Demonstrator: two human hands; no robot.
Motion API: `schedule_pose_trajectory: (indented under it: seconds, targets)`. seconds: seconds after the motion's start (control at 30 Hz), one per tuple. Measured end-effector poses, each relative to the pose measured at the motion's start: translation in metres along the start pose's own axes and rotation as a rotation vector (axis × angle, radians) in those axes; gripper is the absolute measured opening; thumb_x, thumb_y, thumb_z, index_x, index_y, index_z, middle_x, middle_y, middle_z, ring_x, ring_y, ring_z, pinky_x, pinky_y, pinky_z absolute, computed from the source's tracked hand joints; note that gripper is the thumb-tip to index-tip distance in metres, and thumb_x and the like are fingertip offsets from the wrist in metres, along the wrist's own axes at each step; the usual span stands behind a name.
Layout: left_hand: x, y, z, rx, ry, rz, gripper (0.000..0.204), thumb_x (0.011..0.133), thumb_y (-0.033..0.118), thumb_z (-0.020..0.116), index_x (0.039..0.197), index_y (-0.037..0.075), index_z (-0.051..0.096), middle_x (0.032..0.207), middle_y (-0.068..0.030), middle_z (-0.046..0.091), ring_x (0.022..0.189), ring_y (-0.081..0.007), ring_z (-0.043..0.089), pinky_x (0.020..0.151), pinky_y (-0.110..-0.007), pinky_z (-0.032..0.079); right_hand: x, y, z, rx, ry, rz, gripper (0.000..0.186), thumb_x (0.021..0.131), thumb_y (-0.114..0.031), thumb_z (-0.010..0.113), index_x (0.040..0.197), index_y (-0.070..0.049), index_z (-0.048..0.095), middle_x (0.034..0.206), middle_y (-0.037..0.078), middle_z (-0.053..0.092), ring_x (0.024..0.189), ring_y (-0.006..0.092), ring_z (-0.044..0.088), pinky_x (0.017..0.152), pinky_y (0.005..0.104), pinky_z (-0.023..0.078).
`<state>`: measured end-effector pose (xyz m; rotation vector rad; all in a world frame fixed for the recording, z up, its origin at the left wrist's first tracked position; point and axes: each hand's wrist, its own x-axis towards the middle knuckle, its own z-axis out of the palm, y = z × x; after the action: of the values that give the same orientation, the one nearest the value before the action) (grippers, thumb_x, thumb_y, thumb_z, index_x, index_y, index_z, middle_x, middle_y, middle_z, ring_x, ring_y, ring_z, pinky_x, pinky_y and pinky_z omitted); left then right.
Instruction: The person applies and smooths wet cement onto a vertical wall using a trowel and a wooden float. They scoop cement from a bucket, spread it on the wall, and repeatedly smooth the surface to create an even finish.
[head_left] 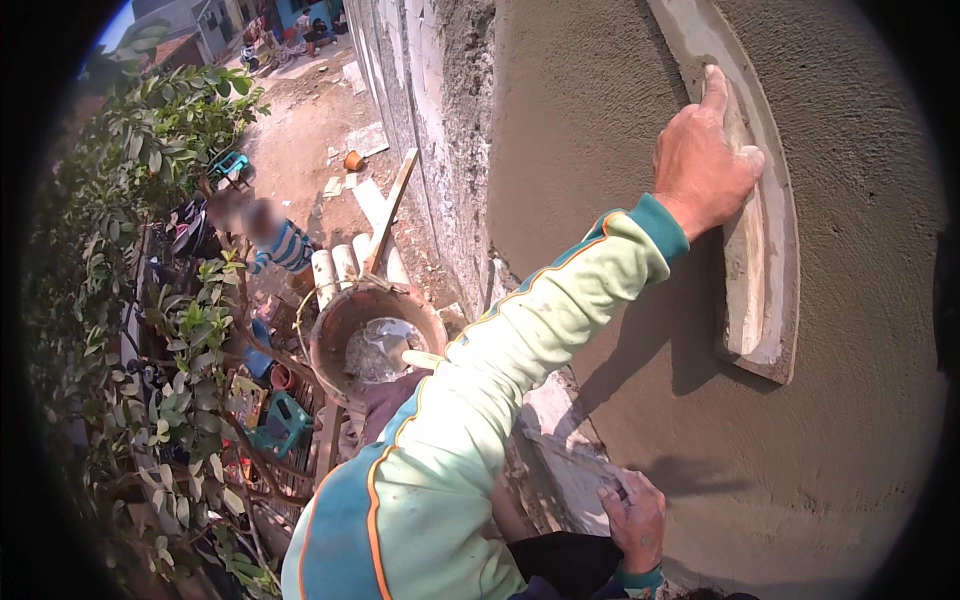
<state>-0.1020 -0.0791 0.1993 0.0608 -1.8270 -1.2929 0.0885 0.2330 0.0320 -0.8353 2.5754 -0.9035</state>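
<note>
Left hand (706, 165) gripping a long pale wooden float (745, 290) by the grey plastered wall (590, 110); right hand's (637, 520) grip, can't tell. Brown dirt alley (295, 120) beyond.

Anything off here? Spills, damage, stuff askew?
Mainly pale pieces scattered on the dirt path, like loose debris. The wall's edge strip looks rough and pitted beside the smoother grey plaster; possibly just unfinished. Nothing odd shows at the float under the left hand.
</note>
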Motion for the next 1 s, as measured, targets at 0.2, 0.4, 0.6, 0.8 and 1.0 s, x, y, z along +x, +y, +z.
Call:
schedule_pose_trajectory:
  seconds: [0.2,0.4,0.6,0.8,1.0]
  targets:
    - [-0.063,0.046,-0.005,-0.145,-0.395,0.084,0.099,0.087,0.017,0.072,0.167,-0.006,0.020,0.131,-0.0309,0.063,0.114,-0.0482,0.067,0.100,-0.051,0.054,0.000,0.010,0.003,0.013,0.088,0.005,0.034,0.089,-0.019,0.074,0.118,0.000,0.074,0.090,0.019,0.069,0.080,0.0328,0.067,0.076,0.0412,0.054]
    - [-0.179,-0.174,-0.026,-0.308,0.062,-0.445,0.103,0.094,0.018,0.072,0.167,-0.013,0.007,0.168,-0.0317,0.033,0.156,-0.0295,0.038,0.125,-0.037,0.032,-0.018,0.001,0.001,-0.063,0.018,0.181,0.034,0.090,-0.020,0.073,0.117,0.001,0.074,0.090,0.017,0.069,0.081,0.0327,0.066,0.079,0.0409,0.053]
    - [-0.213,-0.334,0.014,-0.411,0.292,-0.723,0.090,0.090,0.005,0.073,0.167,-0.006,0.027,0.155,-0.0236,0.053,0.134,-0.0246,0.058,0.114,-0.034,0.046,-0.023,-0.011,0.005,-0.101,0.048,0.133,0.034,0.090,-0.021,0.074,0.116,0.001,0.075,0.092,0.018,0.072,0.084,0.0345,0.067,0.080,0.0416,0.054]
    - [-0.066,-0.281,-0.017,-0.489,0.287,-0.491,0.091,0.087,0.003,0.072,0.165,-0.009,0.026,0.140,-0.0200,0.063,0.114,-0.0191,0.067,0.098,-0.030,0.056,-0.035,-0.002,-0.001,-0.106,0.131,-0.023,0.035,0.089,-0.025,0.078,0.116,-0.003,0.077,0.099,0.020,0.075,0.088,0.0395,0.072,0.079,0.0443,0.057]
    - [0.110,-0.074,-0.027,-0.570,0.189,-0.145,0.099,0.076,0.011,0.078,0.161,-0.013,0.034,0.137,-0.0255,0.067,0.119,-0.0251,0.069,0.102,-0.032,0.054,-0.047,0.016,-0.014,-0.098,0.011,0.039,0.040,0.102,-0.030,0.069,0.132,-0.003,0.070,0.127,0.021,0.072,0.121,0.0396,0.067,0.106,0.0477,0.051]
